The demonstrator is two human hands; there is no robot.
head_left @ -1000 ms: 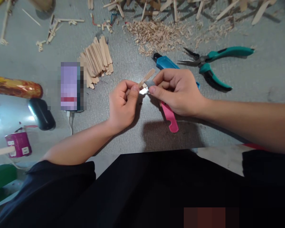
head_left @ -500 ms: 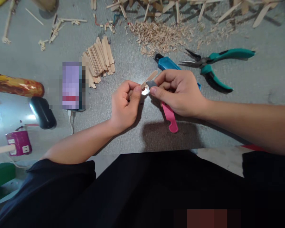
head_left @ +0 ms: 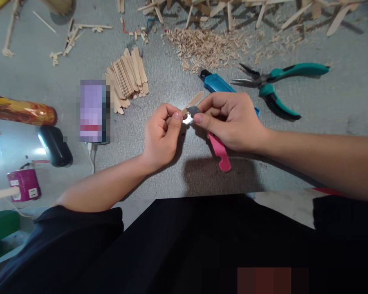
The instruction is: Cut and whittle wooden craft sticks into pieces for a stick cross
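Between the thumb and fingers of my left hand (head_left: 164, 132) is a wooden craft stick (head_left: 196, 99), tilted up to the right. My right hand (head_left: 230, 118) pinches a small flat grey piece (head_left: 193, 111), which looks like folded sandpaper, against or very close to the stick's edge. Whether they touch is hard to tell. Under my right hand lies a pink plastic handle (head_left: 220, 152), its upper end hidden. A blue utility knife (head_left: 217, 83) lies just behind that hand, partly covered by it.
Teal-handled pliers (head_left: 265, 79) lie to the right. Behind my hands is a heap of wood shavings (head_left: 205, 47). A bunch of craft sticks (head_left: 127, 77) and a charging phone (head_left: 91, 108) sit to the left. Joined stick pieces (head_left: 230, 12) line the back.
My right hand and the grey piece have shifted slightly down along the craft stick toward my left thumb. My left hand has barely moved.
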